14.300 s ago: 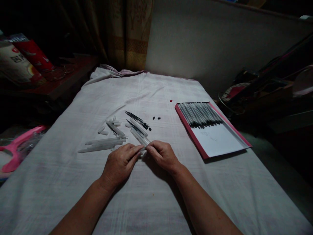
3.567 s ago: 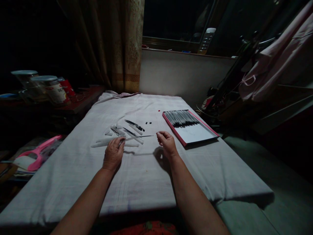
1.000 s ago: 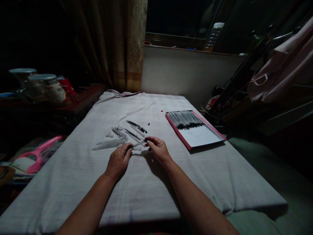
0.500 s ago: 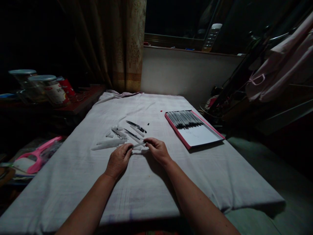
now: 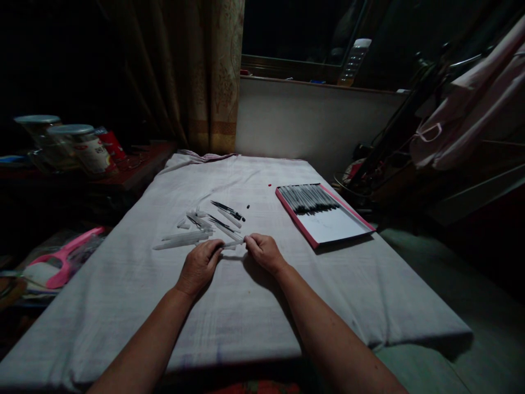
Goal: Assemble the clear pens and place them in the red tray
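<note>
Left hand: The left hand lay low over the cloth, with its thumb and fingertips pinched tight on one end of a clear pen.
Right hand: The right hand had its fingertips closed on the other end of the same pen. Holding both ends likely kept the thin pen steady.
Clear pen: It sat between the two hands, just above the white cloth, in front of the person and near the loose parts.
Loose parts: A small pile of pen parts lay just past the hands, some clear and some black. They were close, probably so the hands could reach them easily.
Long tubes: Two long clear tubes lay side by side, left of the pile.
Black bit: One tiny black bit lay alone, near the pile.
Red tray: A flat red tray sat to the right, well apart from the pile.
Row of pens: Many pens lay neatly side by side at the tray's far end, which kept them from mixing with the loose parts.
Jars: Some jars stood on a dark shelf far to the left.
Light: The room was dim, so small details were hard to see.
</note>
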Demonstrator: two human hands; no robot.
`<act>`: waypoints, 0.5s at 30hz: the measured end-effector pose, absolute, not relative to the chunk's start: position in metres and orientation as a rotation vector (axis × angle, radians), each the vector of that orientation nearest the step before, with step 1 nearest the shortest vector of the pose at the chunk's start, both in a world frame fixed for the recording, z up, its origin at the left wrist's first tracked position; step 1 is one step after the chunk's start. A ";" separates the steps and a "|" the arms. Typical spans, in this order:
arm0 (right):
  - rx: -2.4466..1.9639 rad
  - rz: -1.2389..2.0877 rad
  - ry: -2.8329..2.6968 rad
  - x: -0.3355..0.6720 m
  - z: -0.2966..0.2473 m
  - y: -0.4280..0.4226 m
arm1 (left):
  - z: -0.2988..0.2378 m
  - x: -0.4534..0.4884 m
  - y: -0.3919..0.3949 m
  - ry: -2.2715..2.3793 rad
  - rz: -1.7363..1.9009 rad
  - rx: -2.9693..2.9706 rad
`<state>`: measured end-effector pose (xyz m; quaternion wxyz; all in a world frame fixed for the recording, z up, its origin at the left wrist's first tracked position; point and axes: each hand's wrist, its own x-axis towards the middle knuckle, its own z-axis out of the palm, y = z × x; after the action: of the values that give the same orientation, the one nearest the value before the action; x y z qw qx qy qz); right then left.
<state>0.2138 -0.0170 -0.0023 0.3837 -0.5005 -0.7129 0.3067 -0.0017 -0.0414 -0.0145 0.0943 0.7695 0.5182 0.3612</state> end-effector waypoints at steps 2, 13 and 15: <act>-1.244 0.878 -1.775 0.214 -0.002 -0.016 | -0.014 -0.002 -0.041 1.535 1.061 2.278; -1.062 0.948 -1.812 0.227 0.001 -0.014 | -0.016 -0.005 -0.037 1.528 0.979 2.231; -1.054 0.934 -1.816 0.229 0.002 -0.014 | -0.016 -0.006 -0.037 1.518 0.965 2.227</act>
<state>0.2286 -0.0137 0.0019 0.4095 -0.4184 -0.7209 0.3709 -0.0058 -0.0370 -0.0156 0.1392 0.7703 0.5251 0.3338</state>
